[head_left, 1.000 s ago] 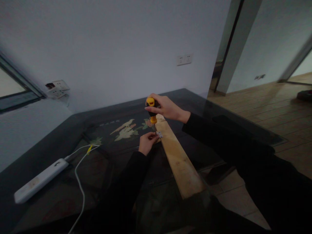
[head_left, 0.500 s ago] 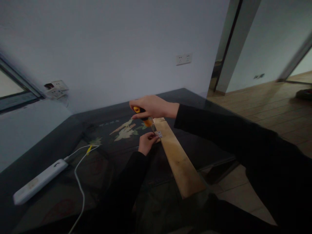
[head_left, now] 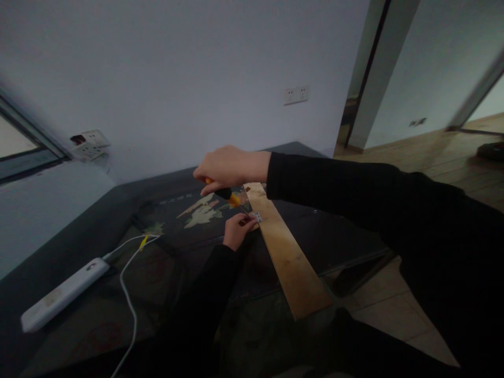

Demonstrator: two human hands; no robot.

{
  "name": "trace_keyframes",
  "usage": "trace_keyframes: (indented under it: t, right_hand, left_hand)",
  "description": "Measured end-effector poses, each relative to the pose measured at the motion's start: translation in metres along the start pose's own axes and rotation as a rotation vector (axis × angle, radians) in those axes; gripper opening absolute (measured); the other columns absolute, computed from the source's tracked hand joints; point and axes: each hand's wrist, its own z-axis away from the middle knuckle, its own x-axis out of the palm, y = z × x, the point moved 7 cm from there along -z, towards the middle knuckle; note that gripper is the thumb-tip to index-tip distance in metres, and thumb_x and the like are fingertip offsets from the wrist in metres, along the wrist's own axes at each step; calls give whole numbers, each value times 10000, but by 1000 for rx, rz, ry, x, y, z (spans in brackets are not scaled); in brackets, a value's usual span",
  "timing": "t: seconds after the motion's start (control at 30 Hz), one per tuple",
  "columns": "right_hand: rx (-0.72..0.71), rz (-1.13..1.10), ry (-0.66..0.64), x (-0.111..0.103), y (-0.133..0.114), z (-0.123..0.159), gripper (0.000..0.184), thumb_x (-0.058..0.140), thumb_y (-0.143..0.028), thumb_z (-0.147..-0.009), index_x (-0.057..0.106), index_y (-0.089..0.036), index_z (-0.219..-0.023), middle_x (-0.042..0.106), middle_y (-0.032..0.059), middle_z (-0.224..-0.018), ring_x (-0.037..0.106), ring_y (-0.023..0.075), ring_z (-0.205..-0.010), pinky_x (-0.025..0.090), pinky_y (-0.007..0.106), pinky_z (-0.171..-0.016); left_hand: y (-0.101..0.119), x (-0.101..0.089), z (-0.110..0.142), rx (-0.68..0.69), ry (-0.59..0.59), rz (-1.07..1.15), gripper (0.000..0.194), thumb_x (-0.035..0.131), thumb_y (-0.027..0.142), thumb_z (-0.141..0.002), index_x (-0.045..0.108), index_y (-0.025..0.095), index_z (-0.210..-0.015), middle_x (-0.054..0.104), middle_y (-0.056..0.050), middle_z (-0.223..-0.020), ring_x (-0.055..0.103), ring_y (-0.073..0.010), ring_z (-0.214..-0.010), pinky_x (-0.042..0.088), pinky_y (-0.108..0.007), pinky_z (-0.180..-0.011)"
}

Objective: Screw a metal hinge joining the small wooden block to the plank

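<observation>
My right hand [head_left: 228,167] is wrapped round the black and yellow handle of a screwdriver [head_left: 229,196], which leans with its top to the left. Its shaft runs down to the fingers of my left hand [head_left: 237,229]; the tip is hidden or too small to make out. Those left fingers pinch a small light metal hinge [head_left: 256,216] with holes in it, at the left edge of a long wooden board [head_left: 289,257]. The board lies across the dark table [head_left: 189,268], and its near end juts past the table's front edge.
On the table's left lies a white power strip [head_left: 65,294] with a white cable [head_left: 128,294] bearing a yellow tag. Behind the table rises a wall with sockets [head_left: 296,95]. A tiled floor [head_left: 397,291] shows at the right.
My right hand has moved left, and the screwdriver has gone from nearly upright to tilted left. My left hand, the hinge and the board stay in place.
</observation>
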Motion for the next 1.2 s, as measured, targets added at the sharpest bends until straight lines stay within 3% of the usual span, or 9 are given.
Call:
trace_keyframes:
  t: [0.13, 0.37, 0.47, 0.63, 0.73, 0.93, 1.1, 1.2]
  right_hand:
    - [44, 107, 18, 1, 1, -3, 300, 602, -436, -882, 682, -149, -914, 661, 74, -836, 622, 204, -877, 397, 306, -742]
    - [-144, -43, -215, 8, -19, -10, 183, 640, -232, -846, 699, -160, -1004, 685, 30, -865, 592, 135, -784, 401, 274, -707]
    - [-137, -21, -169, 5, -24, -11, 152, 649, -211, -839, 710, -170, -972, 685, 30, -871, 604, 143, -825, 394, 277, -723]
    - [6, 145, -12, 2, -13, -10, 277, 610, -403, -880, 701, -146, -929, 666, 81, -844, 628, 225, -919, 405, 327, -765]
    - [0, 122, -54, 8, -9, -11, 297, 588, -411, -891, 703, -144, -954, 664, 80, -837, 627, 218, -904, 409, 325, -761]
    - [-150, -18, -175, 10, -22, -13, 182, 624, -207, -850, 715, -179, -1005, 690, 29, -857, 608, 145, -841, 388, 279, -728]
    - [12, 130, -72, 7, -14, -9, 241, 594, -354, -893, 718, -150, -928, 681, 77, -840, 635, 206, -897, 403, 313, -747]
    - [24, 132, -69, 10, -8, -9, 301, 576, -400, -899, 710, -132, -924, 674, 88, -840, 635, 216, -889, 414, 323, -744]
  left_hand:
    - [0, 0, 0, 2, 11, -10, 174, 755, 333, -693, 727, 163, -723, 663, -29, -661, 598, -151, -637, 486, -252, -616]
    - [-10, 3, -1, 1, -8, 27, 136, 751, 285, -718, 714, 156, -702, 722, -70, -805, 656, -168, -723, 536, -288, -718]
    - [-7, 3, -1, 0, 1, 33, 142, 760, 283, -713, 703, 156, -689, 726, -70, -799, 661, -168, -725, 541, -289, -722]
    - [-1, 3, 1, 12, 3, 52, 153, 753, 298, -721, 721, 154, -761, 729, -67, -815, 667, -174, -750, 541, -287, -737]
    - [-3, 3, 0, 15, -5, 51, 150, 751, 295, -722, 728, 157, -776, 728, -66, -807, 667, -177, -749, 541, -290, -740]
    - [-8, 5, 0, 21, -14, 59, 139, 737, 280, -739, 728, 151, -787, 726, -75, -824, 663, -175, -747, 541, -296, -735]
    - [1, 3, 1, 54, -17, 35, 145, 725, 279, -744, 727, 152, -813, 726, -66, -825, 651, -167, -739, 528, -285, -737]
    - [3, 2, 1, 35, -12, 36, 149, 721, 283, -741, 724, 152, -811, 722, -54, -795, 631, -151, -690, 514, -263, -687]
